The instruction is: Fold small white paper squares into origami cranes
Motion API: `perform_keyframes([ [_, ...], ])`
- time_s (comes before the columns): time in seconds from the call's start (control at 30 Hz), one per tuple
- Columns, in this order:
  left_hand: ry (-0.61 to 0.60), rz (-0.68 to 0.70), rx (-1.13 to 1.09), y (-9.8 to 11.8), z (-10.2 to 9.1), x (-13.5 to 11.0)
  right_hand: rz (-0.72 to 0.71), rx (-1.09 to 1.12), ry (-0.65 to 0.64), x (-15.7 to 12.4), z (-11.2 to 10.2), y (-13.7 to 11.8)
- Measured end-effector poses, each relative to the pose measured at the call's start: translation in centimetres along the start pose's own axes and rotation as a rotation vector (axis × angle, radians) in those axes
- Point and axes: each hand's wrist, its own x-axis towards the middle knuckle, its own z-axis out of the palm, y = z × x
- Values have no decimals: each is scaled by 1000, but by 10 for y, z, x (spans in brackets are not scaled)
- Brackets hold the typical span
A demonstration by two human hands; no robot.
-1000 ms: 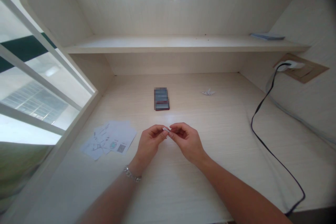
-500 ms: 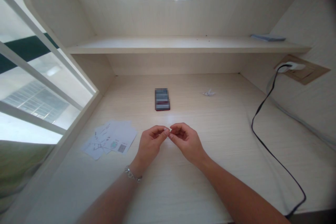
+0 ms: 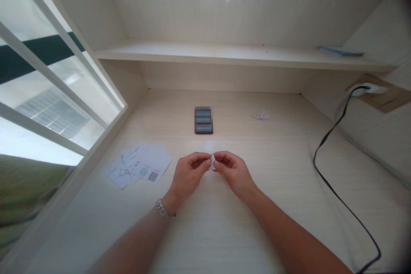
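A small piece of folded white paper (image 3: 212,162) stands between my two hands, above the middle of the desk. My left hand (image 3: 191,174) pinches its left side between thumb and fingers. From the other side my right hand (image 3: 234,175) pinches it in the same way, so the fingertips nearly meet. The fingers cover much of the paper. Farther back on the desk lies a small folded paper crane (image 3: 261,116). A dark phone (image 3: 203,120), its screen blurred, lies beyond my hands.
Several printed white sheets (image 3: 157,158) overlap to the left of my left hand. A black cable (image 3: 334,199) runs from the wall socket (image 3: 385,96) down the desk's right side. The shelf (image 3: 208,53) spans the back, with a thin bluish item (image 3: 340,51) on its right end.
The view has shifted slightly, so things sit farther right. The folded paper, mostly hidden before, now shows upright between my fingertips. Both hands keep their pinch.
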Motion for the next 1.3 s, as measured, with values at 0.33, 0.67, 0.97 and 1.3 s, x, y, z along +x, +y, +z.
perform_keyframes([
  [0.33,-80,63,287,7,-3,-2,45,-36,-2,0,-2,-3],
  [0.67,-252,214,596,21,-15,-2,137,-115,-134,-1,-5,-8],
  [0.97,-199,117,516,11,-12,-1,147,-121,-130,-1,-1,-8],
  [1.3,-122,-9,205,0,-6,4,-102,-294,-7,-5,2,-1],
])
